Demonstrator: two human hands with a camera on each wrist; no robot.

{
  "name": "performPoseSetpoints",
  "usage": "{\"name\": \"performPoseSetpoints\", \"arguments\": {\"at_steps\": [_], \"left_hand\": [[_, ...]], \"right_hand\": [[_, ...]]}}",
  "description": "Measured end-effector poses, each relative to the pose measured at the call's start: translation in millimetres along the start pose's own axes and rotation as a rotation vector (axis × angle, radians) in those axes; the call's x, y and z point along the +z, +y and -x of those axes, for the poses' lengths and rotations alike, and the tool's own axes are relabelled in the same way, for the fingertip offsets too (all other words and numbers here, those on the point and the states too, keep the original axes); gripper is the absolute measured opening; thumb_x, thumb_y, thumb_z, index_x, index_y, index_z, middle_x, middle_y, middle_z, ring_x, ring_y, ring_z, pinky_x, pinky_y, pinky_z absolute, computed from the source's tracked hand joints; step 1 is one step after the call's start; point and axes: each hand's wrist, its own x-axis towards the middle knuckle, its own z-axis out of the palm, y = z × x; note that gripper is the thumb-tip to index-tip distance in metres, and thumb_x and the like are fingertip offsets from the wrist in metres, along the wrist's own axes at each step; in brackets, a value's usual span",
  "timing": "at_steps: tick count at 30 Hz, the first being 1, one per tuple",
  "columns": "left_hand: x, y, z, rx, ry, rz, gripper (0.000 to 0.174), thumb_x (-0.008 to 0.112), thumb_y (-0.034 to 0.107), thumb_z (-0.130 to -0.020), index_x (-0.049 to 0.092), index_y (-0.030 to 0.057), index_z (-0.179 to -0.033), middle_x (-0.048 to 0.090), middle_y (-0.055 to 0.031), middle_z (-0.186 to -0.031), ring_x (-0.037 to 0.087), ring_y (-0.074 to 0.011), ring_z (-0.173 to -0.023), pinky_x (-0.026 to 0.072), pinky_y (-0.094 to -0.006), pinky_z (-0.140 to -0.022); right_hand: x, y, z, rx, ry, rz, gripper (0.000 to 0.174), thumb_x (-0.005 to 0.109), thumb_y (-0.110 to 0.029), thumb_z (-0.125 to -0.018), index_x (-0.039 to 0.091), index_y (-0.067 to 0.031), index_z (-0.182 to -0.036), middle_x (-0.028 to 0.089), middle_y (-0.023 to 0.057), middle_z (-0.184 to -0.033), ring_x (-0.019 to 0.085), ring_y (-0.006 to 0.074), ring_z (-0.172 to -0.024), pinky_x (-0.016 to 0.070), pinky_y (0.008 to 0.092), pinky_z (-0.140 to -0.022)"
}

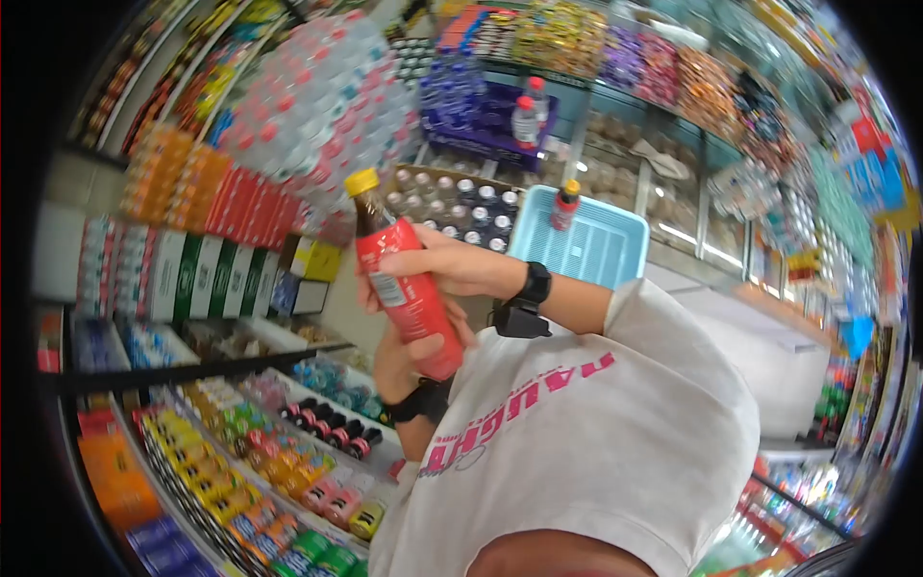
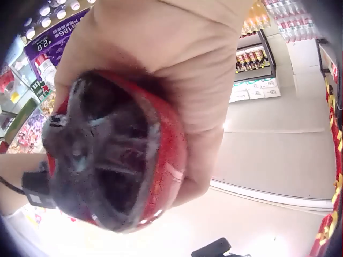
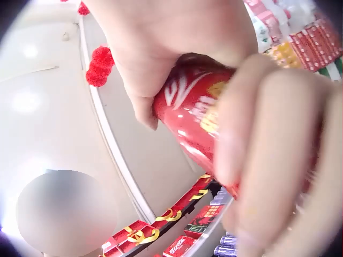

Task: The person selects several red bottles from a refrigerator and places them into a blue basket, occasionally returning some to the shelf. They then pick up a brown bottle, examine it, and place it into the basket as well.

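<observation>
A large dark drink bottle [image 1: 409, 298] with a red label and a yellow cap [image 1: 361, 181] is held tilted in front of the white shirt. Around its upper part, my right hand [image 1: 447, 260] grips the label with the thumb across the front. My left hand [image 1: 392, 363] holds it low down, near the base. The left wrist view looks straight at the dark, lobed bottle base [image 2: 102, 155], with the left palm wrapped about its side. In the right wrist view, curled fingers [image 3: 278, 128] cover much of the red label [image 3: 187, 115].
A light blue basket [image 1: 620, 231] beyond the right forearm holds a small bottle [image 1: 565, 207] with a yellow cap. Beside it stands a carton of capped bottles [image 1: 461, 202]. Shrink-wrapped bottles [image 1: 317, 106] are stacked at upper left. Drink shelves [image 1: 240, 462] run along the lower left.
</observation>
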Motion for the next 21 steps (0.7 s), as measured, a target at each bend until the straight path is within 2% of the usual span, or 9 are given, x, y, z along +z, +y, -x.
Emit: {"name": "performPoseSetpoints", "arguments": {"at_steps": [3,5,7,9,11,13,15,18,21], "left_hand": [[-35.6,8.4,5.9,-0.198,0.195,-0.836,0.064,0.077,0.022,-0.089,0.049,-0.0052,-0.140,0.065,-0.0167,-0.132,0.064,-0.0244,-0.120,0.0501,-0.0391,-0.103],[-53.6,0.2,10.4,0.120,0.434,-0.610,0.072,0.077,0.024,-0.090,0.043,-0.0044,-0.148,0.052,-0.0173,-0.149,0.056,-0.0254,-0.131,0.0447,-0.0412,-0.110],[-31.1,16.4,-5.9,0.358,0.352,-0.532,0.073,0.074,0.024,-0.093,0.040,-0.0045,-0.151,0.047,-0.0179,-0.153,0.052,-0.0268,-0.136,0.0405,-0.0417,-0.114],[-14.2,13.2,-35.5,0.607,0.376,-0.723,0.056,0.062,0.035,-0.105,0.052,-0.0070,-0.140,0.056,-0.0221,-0.144,0.053,-0.0275,-0.136,0.0365,-0.0396,-0.117],[1.5,7.2,-51.3,0.527,0.365,-0.606,0.042,0.054,0.032,-0.108,0.055,-0.0057,-0.128,0.057,-0.0237,-0.143,0.051,-0.0299,-0.138,0.0364,-0.0406,-0.117],[13.3,5.4,-63.0,0.518,0.340,-0.569,0.034,0.042,0.028,-0.113,0.056,-0.0028,-0.107,0.059,-0.0265,-0.139,0.048,-0.0349,-0.140,0.0377,-0.0431,-0.116],[27.2,9.5,-69.0,0.545,0.342,-0.569,0.037,0.042,0.031,-0.113,0.056,-0.0030,-0.109,0.059,-0.0268,-0.139,0.048,-0.0366,-0.140,0.0384,-0.0449,-0.116],[25.3,7.8,-80.5,0.594,0.311,-0.454,0.039,0.043,0.035,-0.113,0.056,-0.0018,-0.110,0.060,-0.0258,-0.135,0.049,-0.0371,-0.140,0.0402,-0.0474,-0.116],[13.4,13.1,-90.8,0.600,0.397,-0.315,0.043,0.043,0.042,-0.112,0.055,0.0003,-0.114,0.060,-0.0220,-0.130,0.053,-0.0368,-0.135,0.0443,-0.0497,-0.115]], "right_hand": [[-24.6,-2.5,7.9,-0.106,0.151,0.633,0.044,0.080,-0.029,-0.085,0.062,-0.0033,-0.116,0.073,0.0123,-0.096,0.073,0.0287,-0.087,0.0578,0.0402,-0.077],[-44.5,4.2,11.9,-0.301,0.169,1.086,0.046,0.083,-0.027,-0.077,0.063,-0.0043,-0.113,0.072,0.0136,-0.090,0.072,0.0314,-0.081,0.0565,0.0407,-0.073],[-49.5,5.3,19.9,-0.324,0.189,1.477,0.052,0.084,-0.025,-0.069,0.062,-0.0049,-0.111,0.069,0.0183,-0.085,0.071,0.0368,-0.080,0.0558,0.0418,-0.071],[-47.3,4.9,29.2,-0.175,0.155,1.368,0.052,0.083,-0.024,-0.071,0.062,-0.0050,-0.115,0.071,0.0175,-0.092,0.072,0.0362,-0.085,0.0564,0.0421,-0.075],[-44.1,11.4,34.9,-0.264,0.111,1.053,0.058,0.081,-0.026,-0.075,0.061,-0.0049,-0.125,0.072,0.0172,-0.107,0.072,0.0356,-0.095,0.0565,0.0415,-0.085],[-48.7,17.9,42.3,-0.257,0.172,1.064,0.064,0.081,-0.027,-0.076,0.058,-0.0049,-0.132,0.071,0.0169,-0.112,0.071,0.0355,-0.098,0.0560,0.0407,-0.088],[-46.7,16.3,51.1,-0.350,0.224,0.968,0.065,0.083,-0.030,-0.076,0.058,-0.0035,-0.130,0.071,0.0189,-0.110,0.071,0.0385,-0.098,0.0562,0.0412,-0.086],[-51.3,-6.3,73.0,-0.060,0.293,1.243,0.060,0.085,-0.032,-0.075,0.059,-0.0040,-0.122,0.070,0.0200,-0.108,0.071,0.0394,-0.097,0.0560,0.0416,-0.081],[-84.7,4.5,91.3,-0.032,0.360,1.237,0.052,0.084,-0.030,-0.075,0.062,-0.0043,-0.113,0.072,0.0179,-0.090,0.071,0.0375,-0.086,0.0558,0.0422,-0.074]]}}
